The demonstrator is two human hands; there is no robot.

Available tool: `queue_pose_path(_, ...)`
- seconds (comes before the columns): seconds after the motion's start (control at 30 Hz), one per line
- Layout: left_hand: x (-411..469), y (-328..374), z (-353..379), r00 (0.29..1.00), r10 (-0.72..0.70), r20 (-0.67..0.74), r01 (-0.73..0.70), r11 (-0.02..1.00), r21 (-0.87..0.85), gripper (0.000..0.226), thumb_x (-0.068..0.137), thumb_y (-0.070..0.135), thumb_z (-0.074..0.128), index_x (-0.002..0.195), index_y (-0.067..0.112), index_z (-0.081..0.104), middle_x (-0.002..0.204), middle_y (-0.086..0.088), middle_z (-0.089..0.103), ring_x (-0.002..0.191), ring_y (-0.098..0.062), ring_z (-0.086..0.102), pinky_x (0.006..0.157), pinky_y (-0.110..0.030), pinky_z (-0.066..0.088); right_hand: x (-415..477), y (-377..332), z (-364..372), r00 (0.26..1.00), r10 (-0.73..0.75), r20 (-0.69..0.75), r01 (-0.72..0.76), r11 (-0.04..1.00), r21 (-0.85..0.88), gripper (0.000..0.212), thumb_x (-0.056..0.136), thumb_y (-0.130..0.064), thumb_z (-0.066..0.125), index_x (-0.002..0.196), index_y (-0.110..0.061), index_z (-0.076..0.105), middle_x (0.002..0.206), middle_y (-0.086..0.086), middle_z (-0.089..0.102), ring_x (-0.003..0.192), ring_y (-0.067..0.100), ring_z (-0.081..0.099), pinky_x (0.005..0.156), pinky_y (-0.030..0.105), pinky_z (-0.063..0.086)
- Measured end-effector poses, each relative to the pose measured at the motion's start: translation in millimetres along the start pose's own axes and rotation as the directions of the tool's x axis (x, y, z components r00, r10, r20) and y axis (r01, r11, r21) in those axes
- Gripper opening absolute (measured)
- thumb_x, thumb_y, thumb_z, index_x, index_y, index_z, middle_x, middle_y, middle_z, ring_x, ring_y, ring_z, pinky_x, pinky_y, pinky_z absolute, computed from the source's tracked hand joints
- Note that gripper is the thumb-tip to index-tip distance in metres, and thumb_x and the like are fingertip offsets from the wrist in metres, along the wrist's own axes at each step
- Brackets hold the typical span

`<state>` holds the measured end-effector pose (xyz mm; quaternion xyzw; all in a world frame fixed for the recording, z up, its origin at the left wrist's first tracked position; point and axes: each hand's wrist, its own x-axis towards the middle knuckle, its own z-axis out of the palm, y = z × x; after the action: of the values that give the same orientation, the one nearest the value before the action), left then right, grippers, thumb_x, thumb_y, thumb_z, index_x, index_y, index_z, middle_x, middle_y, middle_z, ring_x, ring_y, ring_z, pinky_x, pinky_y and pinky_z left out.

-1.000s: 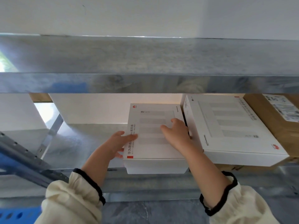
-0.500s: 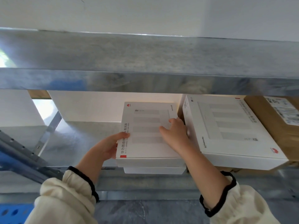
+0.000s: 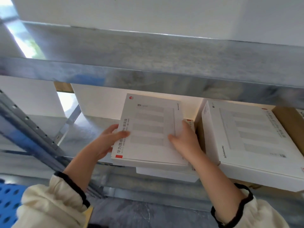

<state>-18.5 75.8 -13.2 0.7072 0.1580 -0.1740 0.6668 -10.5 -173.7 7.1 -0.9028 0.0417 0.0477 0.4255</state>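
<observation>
A flat white product box (image 3: 151, 129) with a red logo and grey printed bars is held between both hands on the lower metal shelf (image 3: 85, 139). My left hand (image 3: 105, 143) grips its left edge, thumb lying on the top face. My right hand (image 3: 185, 142) grips the right edge, thumb on top and fingers curled over the side. The box is raised and turned a little off a second white box (image 3: 164, 174) that lies under it; only that box's front edge shows.
A larger white box (image 3: 250, 137) sits just right of my right hand, with a brown carton (image 3: 289, 122) beyond it. The upper shelf beam (image 3: 148, 76) hangs low overhead. A slotted upright (image 3: 32, 129) and a blue perforated panel (image 3: 8, 199) are at left.
The top box has come up off the lower box and shifted left and toward me, now slightly skewed. Both hands kept their hold on its edges.
</observation>
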Motion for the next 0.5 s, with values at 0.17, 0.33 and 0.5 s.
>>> queue_pose_path(0.17,-35,6,-20,0.989,0.116,-0.090,-0.112,0.993,0.041,0.056,0.085,0.022,0.064,0.133,0.034,0.038,0.104,-0.007,0.068,0.085,-0.029,0.071,0.072,-0.050,0.058,-6,-24,3,0.982,-0.174,0.070,0.180,0.979,-0.100,0.070,0.089,-0.024,0.061,0.147,-0.014,0.023,0.150,0.003,0.032,0.137,0.020,0.030,0.107,0.025,0.023)
queue_pose_path(0.33,-81,-6,-37,0.944,0.251,-0.212,-0.228,0.966,0.125,0.065,0.088,0.022,0.060,0.133,0.053,0.025,0.104,-0.002,0.068,0.082,-0.020,0.072,0.062,-0.039,0.060,-17,-37,16,0.912,-0.361,0.195,0.384,0.918,-0.095,0.072,0.086,-0.026,0.065,0.147,-0.019,0.026,0.153,0.003,0.025,0.140,0.016,0.022,0.113,0.025,0.014)
queue_pose_path(0.5,-135,-37,-52,0.889,0.261,-0.375,-0.213,0.963,0.166,0.073,0.091,0.028,0.057,0.132,0.068,0.010,0.103,0.002,0.068,0.085,-0.015,0.072,0.066,-0.032,0.060,-31,-46,46,0.804,-0.472,0.361,0.495,0.868,0.031,0.065,0.084,-0.022,0.069,0.141,-0.025,0.038,0.149,-0.005,0.027,0.138,0.011,0.026,0.114,0.025,0.020)
